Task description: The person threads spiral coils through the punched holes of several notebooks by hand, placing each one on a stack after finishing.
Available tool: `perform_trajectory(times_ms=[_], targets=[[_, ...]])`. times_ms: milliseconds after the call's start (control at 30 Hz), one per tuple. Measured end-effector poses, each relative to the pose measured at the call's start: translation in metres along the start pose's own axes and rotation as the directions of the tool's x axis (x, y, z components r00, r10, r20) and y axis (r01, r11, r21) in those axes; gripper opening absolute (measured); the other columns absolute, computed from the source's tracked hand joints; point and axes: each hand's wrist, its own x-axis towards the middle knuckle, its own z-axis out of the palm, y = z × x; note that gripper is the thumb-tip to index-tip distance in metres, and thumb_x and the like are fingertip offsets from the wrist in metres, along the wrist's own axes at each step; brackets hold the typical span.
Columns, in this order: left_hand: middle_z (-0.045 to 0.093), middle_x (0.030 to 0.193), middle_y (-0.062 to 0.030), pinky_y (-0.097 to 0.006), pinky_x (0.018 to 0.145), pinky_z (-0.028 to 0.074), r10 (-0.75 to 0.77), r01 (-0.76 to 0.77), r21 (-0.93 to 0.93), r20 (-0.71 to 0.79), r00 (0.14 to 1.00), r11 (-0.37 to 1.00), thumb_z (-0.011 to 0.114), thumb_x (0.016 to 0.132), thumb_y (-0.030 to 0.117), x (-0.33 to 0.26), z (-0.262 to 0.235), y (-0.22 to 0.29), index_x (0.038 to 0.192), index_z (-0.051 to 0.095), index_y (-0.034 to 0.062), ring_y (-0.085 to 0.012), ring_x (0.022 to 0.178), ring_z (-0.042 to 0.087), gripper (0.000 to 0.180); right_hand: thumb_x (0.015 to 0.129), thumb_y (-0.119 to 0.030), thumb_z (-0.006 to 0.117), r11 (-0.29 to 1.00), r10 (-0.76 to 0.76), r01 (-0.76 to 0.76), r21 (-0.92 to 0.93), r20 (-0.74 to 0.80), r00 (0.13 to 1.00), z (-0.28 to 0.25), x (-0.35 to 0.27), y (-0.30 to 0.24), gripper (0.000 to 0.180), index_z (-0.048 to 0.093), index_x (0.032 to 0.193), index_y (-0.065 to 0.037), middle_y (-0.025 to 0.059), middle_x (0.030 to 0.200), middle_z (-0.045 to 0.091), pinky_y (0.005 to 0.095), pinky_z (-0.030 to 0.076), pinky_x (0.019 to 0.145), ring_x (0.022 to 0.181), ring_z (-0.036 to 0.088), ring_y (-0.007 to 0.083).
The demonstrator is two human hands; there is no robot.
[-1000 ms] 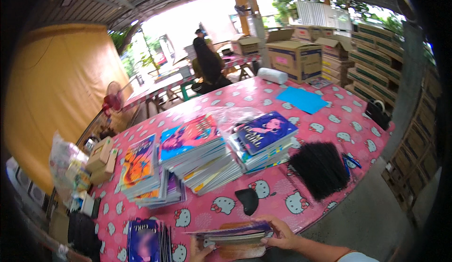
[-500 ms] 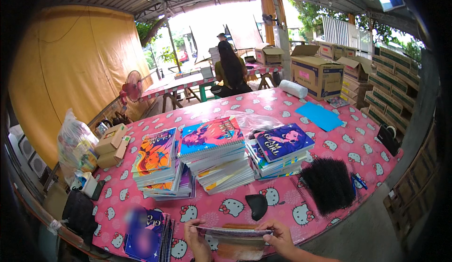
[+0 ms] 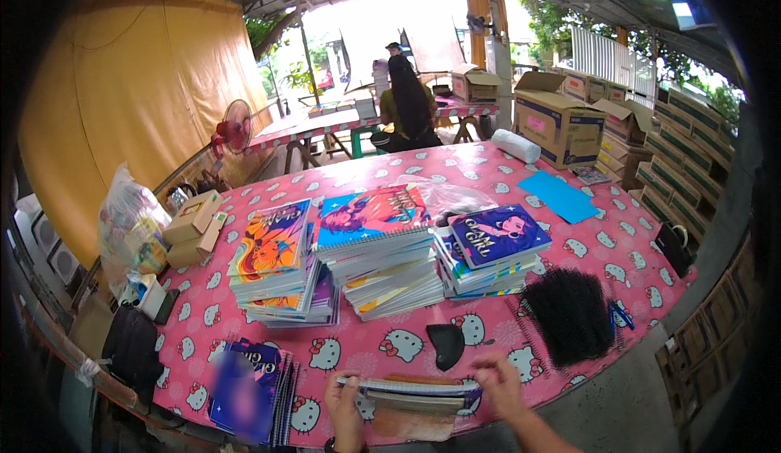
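In front of me, a notebook (image 3: pixel 411 389) is held edge-on, its pages and a dark blue cover edge showing. My left hand (image 3: pixel 345 408) grips its left end between thumb and fingers. Just off the right end, my right hand (image 3: pixel 503 386) is raised with loosely bent fingers apart, and I see nothing in it. Under the notebook lies a worn brown wooden block (image 3: pixel 413 426). Beyond it rests a black curved, flat piece (image 3: pixel 445 346). To the left is a row of dark blue spiral notebooks (image 3: pixel 259 359), partly blurred.
Stacks of notebooks with orange (image 3: pixel 272 237), blue-pink (image 3: pixel 370 213) and purple (image 3: pixel 499 233) covers stand mid-table. At right lie a heap of black binding coils (image 3: pixel 565 315), blue pens (image 3: pixel 620 315) and a blue sheet (image 3: pixel 558 196). Behind are cartons (image 3: pixel 557 132), a fan (image 3: pixel 233 128) and a seated person (image 3: pixel 407 107).
My right hand has let go of the notebook's right end and moved up and right. The notebook has tilted, showing more page edges. My left hand still holds it.
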Motion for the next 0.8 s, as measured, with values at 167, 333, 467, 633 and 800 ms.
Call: perform_trajectory(times_ms=[167,333,467,633,800], targets=[[0.053,0.078,0.0012,-0.020,0.060,0.036,-0.038,0.037,-0.020,-0.017,0.999,0.999,0.059,0.085,0.017,0.002,0.020,0.004,0.092,0.056,0.0039,-0.0053,0.067,0.046,0.015,0.069,-0.017,0.071,0.374,-0.064,-0.122,-0.919,-0.157,0.986,-0.098,0.039,0.038,0.031,0.059,0.090,0.002,0.0178,0.090,0.056,0.0415,0.045,0.079,0.091,0.051,0.0354],[0.053,0.079,0.0025,-0.020,0.061,0.036,-0.033,0.036,0.031,-0.098,0.995,0.999,0.056,0.087,0.021,0.018,0.016,-0.008,0.086,0.058,0.0044,-0.0053,0.068,0.046,0.017,0.068,-0.016,0.070,0.382,0.069,-0.155,-0.911,-0.139,0.988,-0.102,0.041,0.053,0.026,0.060,0.087,0.000,0.0181,0.083,0.058,0.0435,0.047,0.073,0.081,0.058,0.0359],[0.057,0.083,-0.0021,-0.023,0.071,0.038,0.049,-0.043,0.133,-0.044,0.998,0.990,0.049,0.090,0.021,0.029,0.007,-0.001,0.091,0.060,0.0009,-0.0093,0.077,0.050,0.023,0.071,-0.008,0.059,0.626,-0.086,-0.120,-0.771,-0.221,0.971,-0.105,0.049,0.044,0.021,0.057,0.090,0.001,0.0202,0.082,0.060,0.0416,0.048,0.070,0.076,0.060,0.0374],[0.059,0.114,-0.0142,-0.032,0.097,0.034,0.092,-0.115,0.327,0.084,0.992,0.938,0.043,0.091,0.025,0.028,-0.004,0.006,0.114,0.057,-0.0036,-0.0213,0.110,0.050,0.039,0.075,0.002,0.049,0.821,0.011,-0.054,-0.569,-0.078,0.997,-0.083,0.039,-0.025,0.039,0.047,0.114,0.000,0.0163,0.093,0.055,0.0331,0.044,0.076,0.087,0.057,0.0257],[0.039,0.139,-0.0156,-0.053,0.107,0.009,0.457,-0.589,0.760,0.437,0.775,0.273,0.053,0.083,0.051,-0.015,0.038,0.037,0.134,0.040,0.0013,-0.0323,0.132,0.030,0.072,0.093,-0.013,0.045,0.926,0.210,-0.082,-0.368,0.324,0.922,-0.059,0.017,-0.072,0.034,0.043,0.125,0.000,0.0110,0.093,0.052,0.0316,0.044,0.077,0.083,0.053,0.0206]])
